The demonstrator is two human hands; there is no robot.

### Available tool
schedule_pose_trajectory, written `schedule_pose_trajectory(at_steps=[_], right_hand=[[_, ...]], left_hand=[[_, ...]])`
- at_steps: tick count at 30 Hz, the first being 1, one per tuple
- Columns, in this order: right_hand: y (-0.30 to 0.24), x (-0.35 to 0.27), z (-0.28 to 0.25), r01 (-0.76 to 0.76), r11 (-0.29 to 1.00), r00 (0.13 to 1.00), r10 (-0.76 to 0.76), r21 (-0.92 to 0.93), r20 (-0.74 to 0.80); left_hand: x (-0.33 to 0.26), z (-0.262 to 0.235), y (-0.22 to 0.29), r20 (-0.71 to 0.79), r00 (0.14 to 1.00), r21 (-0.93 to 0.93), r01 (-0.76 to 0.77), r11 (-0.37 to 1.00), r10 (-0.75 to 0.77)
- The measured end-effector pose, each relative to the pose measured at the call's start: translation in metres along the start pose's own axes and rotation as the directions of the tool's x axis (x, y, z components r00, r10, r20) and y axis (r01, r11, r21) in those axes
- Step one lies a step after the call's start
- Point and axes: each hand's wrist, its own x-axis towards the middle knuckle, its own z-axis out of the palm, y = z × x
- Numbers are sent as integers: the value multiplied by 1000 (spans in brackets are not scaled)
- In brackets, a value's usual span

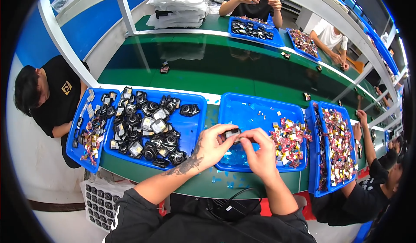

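Observation:
My left hand (pixel 213 146) and my right hand (pixel 260 152) meet over the near edge of a blue tray (pixel 251 108), both pinching a small black and silver part (pixel 232 133) between the fingertips. The left holds it from the side, and the right thumb and forefinger touch its right end. A heap of small colourful pieces (pixel 289 142) lies in the right half of that tray. To the left, another blue tray (pixel 193 126) holds several small black and silver parts (pixel 147 128).
More blue trays stand at the far left (pixel 80 150) and right (pixel 323 186), the right one with colourful pieces. A green belt (pixel 216 69) runs behind. Seated people work at the left, right and across. A white grid tray (pixel 97 202) sits below the bench edge.

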Motion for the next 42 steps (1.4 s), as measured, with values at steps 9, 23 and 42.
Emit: schedule_pose_trajectory(at_steps=[9, 23, 42], right_hand=[[-13, 5, -3, 226, 943, 938, -278, -243, -208], [-19, 4, -1, -40, 992, 986, 19, -122, -166], [-28, 6, -12, 46, 969, 996, -64, -243, -65]], left_hand=[[5, -3, -13, 181, 957, -694, 287, 660, -225], [-4, 8, -2, 202, 979, -581, 151, 800, -38], [-5, 6, 1, 277, 958, -556, 104, 825, 66]])
